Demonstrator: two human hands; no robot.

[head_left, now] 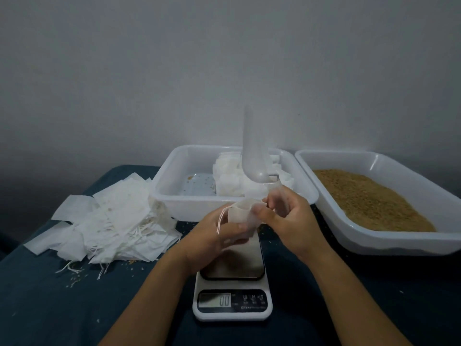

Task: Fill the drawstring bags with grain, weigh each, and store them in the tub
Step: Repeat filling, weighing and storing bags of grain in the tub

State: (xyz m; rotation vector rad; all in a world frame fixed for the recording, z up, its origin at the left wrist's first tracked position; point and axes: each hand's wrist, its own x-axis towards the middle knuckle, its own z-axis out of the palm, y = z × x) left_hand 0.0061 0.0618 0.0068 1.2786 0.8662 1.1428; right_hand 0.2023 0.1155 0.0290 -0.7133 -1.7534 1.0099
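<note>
My left hand [212, 236] holds a small white drawstring bag [240, 216] above the scale [233, 283], its strings hanging over my fingers. My right hand [287, 218] pinches the bag's open rim with the thumb and also grips the handle of a translucent plastic scoop [254, 156], which points upward. The scale's display [215, 300] shows zeros and its steel plate carries nothing. A white tub [379, 245] of brown grain [369, 198] stands at the right. Another white tub [174, 201] behind the scale holds several filled white bags [232, 181].
A heap of flat empty bags [107, 221] with loose strings lies at the left on the dark blue cloth [62, 308]. Spilled grains dot the cloth near the heap and the scale. A plain grey wall rises behind the tubs.
</note>
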